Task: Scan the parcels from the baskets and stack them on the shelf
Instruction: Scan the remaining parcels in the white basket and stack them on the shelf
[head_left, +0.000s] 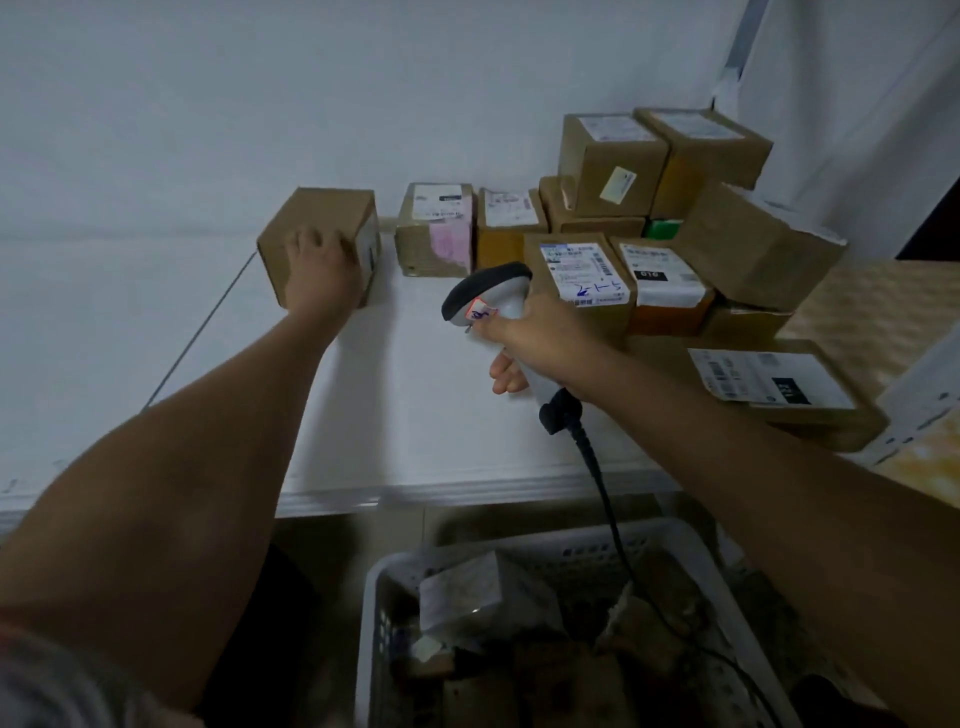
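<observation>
While the white basket below the shelf edge is holding several parcels (details blurred), the left hand is pressing against a plain brown box standing on the white shelf, fingers spread over its near face, grasping it. To the right, the right hand is gripping a grey barcode scanner, fingers clenched around its handle. Behind it, stacked parcels are carrying printed labels; blue handwriting is showing on one, unreadable.
</observation>
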